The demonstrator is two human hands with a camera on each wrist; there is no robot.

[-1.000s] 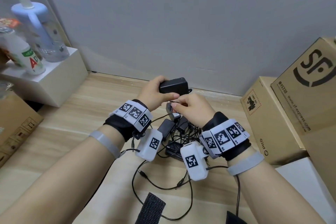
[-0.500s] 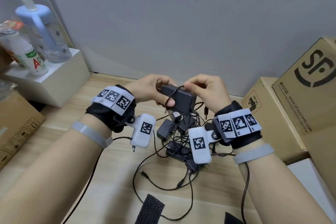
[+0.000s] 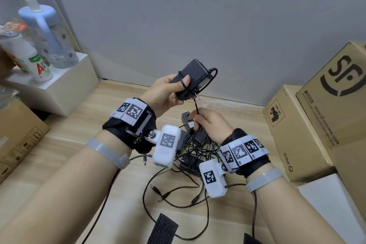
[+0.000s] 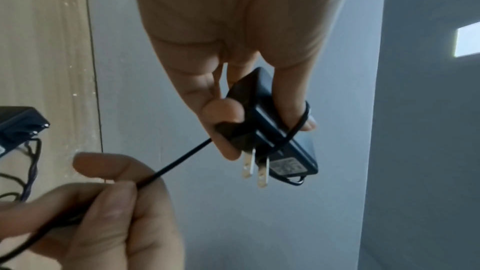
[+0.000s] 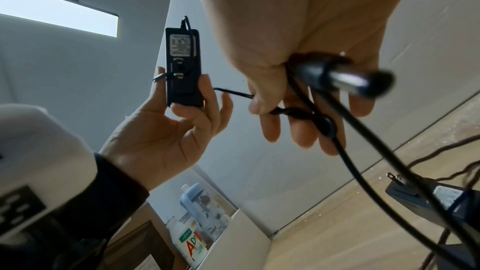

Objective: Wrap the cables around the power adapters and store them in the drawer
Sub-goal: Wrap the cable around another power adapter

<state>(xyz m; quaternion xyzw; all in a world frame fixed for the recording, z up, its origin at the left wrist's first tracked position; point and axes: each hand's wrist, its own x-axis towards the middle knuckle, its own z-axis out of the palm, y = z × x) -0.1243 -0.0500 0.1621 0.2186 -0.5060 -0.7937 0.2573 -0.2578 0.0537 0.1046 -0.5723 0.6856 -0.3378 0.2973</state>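
A loop now circles the power adapter (image 3: 193, 77) in the left hand (image 3: 165, 93)'s grip, while the right hand (image 3: 211, 123), pinching the cable (image 3: 196, 106) below the adapter, has more to wind.

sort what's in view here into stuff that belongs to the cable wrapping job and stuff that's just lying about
Part of the job:
- held power adapter, gripped in the left hand
- its cable, pinched by the right hand
- pile of other adapters and loose cables on the floor

Just lying about:
- cardboard boxes
- blue-capped bottle
- white bottle
- white box under the bottles
- black strap
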